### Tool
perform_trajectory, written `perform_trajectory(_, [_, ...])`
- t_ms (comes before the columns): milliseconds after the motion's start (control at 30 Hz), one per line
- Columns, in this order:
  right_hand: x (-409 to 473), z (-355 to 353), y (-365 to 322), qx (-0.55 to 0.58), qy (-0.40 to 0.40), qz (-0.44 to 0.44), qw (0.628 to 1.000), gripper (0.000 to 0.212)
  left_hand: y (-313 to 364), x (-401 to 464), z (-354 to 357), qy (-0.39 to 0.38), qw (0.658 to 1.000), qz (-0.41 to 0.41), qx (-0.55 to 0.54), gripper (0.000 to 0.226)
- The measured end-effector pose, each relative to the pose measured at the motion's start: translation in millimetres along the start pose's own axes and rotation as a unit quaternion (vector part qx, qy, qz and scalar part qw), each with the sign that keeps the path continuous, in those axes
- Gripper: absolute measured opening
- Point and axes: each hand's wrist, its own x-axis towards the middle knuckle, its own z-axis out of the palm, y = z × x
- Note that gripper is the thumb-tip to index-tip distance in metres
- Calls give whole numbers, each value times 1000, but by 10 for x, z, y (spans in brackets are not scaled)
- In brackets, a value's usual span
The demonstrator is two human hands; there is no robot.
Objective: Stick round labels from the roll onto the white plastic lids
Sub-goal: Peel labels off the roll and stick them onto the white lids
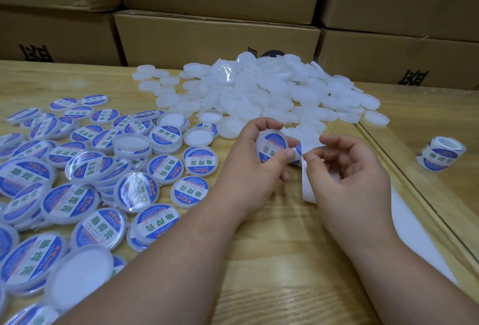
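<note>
Wooden tabletop under scattered lids, stacked cardboard boxes behind.

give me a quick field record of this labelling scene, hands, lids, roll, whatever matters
left hand: holds a labelled lid by its rim
right hand: pinches the white backing strip, next label at the strip's top
plain lids: heap at the far middle of the wooden table
finished lids: spread on the left, most label up, a few upside down
label roll: on the table at far right, untouched
background: stacked cardboard boxes
</note>
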Motion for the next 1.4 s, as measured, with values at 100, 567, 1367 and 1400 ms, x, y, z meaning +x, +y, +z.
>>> perform_trajectory(100, [13,-11,2,2,23,-10,1000,25,6,19,-13,46,999,-7,6,31])
perform_trajectory(567, [32,-34,73,-31,27,-2,999,20,10,103,-87,241,964,-13,-110,41])
perform_trajectory(1367, [94,-93,172,-131,-13,56,990,27,-36,13,53,107,979,44,165,15])
perform_trajectory(1400, [84,-86,162,-122,-28,47,991,29,-35,6,58,90,980,35,173,13])
